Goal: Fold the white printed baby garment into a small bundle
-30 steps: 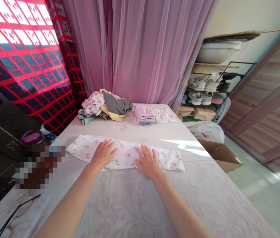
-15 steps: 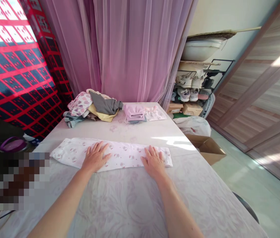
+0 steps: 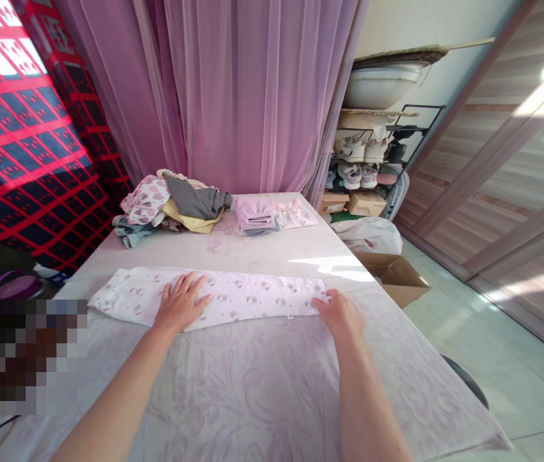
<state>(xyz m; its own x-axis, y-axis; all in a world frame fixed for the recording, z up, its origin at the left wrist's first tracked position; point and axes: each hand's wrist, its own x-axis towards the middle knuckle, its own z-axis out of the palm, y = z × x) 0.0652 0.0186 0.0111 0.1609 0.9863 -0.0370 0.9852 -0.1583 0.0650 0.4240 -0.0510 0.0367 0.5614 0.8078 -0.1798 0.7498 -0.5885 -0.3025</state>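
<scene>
A pair of pale pink printed pants [image 3: 247, 298] lies folded lengthwise in a long strip across the tablecloth-like sheet [image 3: 262, 385]. My left hand [image 3: 181, 303] rests flat on the strip, left of its middle, fingers spread. At the narrow right end, my right hand [image 3: 342, 314] has its fingers curled, with thumb and forefinger closed on the hem. Its other fingertips are partly hidden. Behind, a small folded stack of lilac clothes [image 3: 255, 213] sits beside a folded pink printed garment [image 3: 296, 213].
A loose heap of clothes [image 3: 190, 199] lies at the back left, against the purple curtain [image 3: 228, 96]. An open cardboard box [image 3: 397, 282] and a white plastic bag [image 3: 368, 235] stand off the right edge. Beyond them is a shoe rack [image 3: 416, 131]. A purple-handled item [image 3: 15, 284] is at left.
My right hand has slid right from lying flat on the pants to their end, and its fingers have closed on the hem. My left hand stays in place; the view shifts slightly.
</scene>
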